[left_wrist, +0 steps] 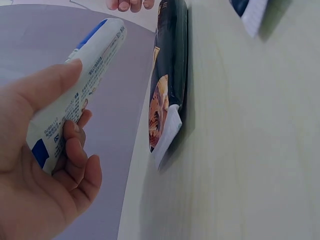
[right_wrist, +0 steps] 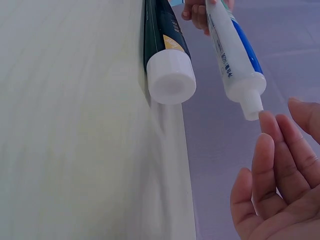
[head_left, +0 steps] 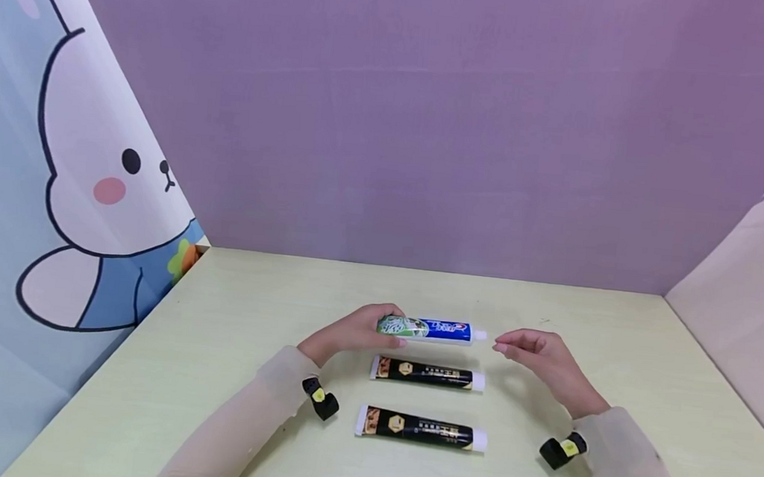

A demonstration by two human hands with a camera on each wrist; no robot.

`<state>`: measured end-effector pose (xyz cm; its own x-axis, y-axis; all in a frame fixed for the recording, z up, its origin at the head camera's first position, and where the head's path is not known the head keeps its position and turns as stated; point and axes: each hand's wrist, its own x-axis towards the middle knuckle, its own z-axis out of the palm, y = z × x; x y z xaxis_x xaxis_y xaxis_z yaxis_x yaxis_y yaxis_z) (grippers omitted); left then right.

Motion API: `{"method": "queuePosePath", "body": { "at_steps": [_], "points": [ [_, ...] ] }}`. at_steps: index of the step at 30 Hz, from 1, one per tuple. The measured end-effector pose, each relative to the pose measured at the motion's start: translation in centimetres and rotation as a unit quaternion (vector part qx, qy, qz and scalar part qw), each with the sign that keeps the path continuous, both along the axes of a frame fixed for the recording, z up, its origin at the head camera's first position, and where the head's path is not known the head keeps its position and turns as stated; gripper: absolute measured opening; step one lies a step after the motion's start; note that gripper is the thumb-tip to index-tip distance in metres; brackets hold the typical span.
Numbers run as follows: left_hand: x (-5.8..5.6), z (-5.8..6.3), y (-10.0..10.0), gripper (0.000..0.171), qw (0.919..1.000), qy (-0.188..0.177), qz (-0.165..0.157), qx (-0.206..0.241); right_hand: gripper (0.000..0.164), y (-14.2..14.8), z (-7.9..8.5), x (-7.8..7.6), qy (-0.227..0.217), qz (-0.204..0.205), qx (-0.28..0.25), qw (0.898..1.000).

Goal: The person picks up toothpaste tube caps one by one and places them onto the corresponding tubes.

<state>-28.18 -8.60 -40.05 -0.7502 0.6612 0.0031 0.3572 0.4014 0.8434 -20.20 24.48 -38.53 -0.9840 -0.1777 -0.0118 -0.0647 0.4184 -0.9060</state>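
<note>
A blue, green and white toothpaste tube is held by its flat end in my left hand, thumb on one side and fingers curled round the other. In the left wrist view the tube tilts up out of the left hand. Its narrow white tip points toward my right hand. The right hand's fingers are loosely bent, hold nothing, and stay a small gap from that tip in the head view. In the right wrist view the thumb stands apart from the fingers.
Two black tubes with white caps lie on the pale table: one black tube just in front of the held one, another black tube nearer me. A purple backdrop stands behind, and a rabbit-print cloth hangs at left.
</note>
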Motion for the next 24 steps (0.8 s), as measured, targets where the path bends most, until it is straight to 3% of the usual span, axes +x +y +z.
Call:
{"method": "queuePosePath", "body": {
  "at_steps": [4, 12, 24],
  "points": [
    [0.2, 0.5, 0.1, 0.033, 0.9998, 0.009, -0.006, -0.014, 0.039, 0.0, 0.1, 0.2, 0.000, 0.003, -0.005, 1.000],
    [-0.6, -0.2, 0.6, 0.034, 0.9996, 0.013, 0.009, -0.024, 0.043, 0.0, 0.3, 0.5, 0.003, 0.005, -0.003, 1.000],
    [-1.0, -0.8, 1.4, 0.032, 0.9987, -0.016, 0.023, -0.043, 0.045, -0.4, 0.6, 1.0, -0.003, 0.007, -0.007, 1.000]
  ]
}}
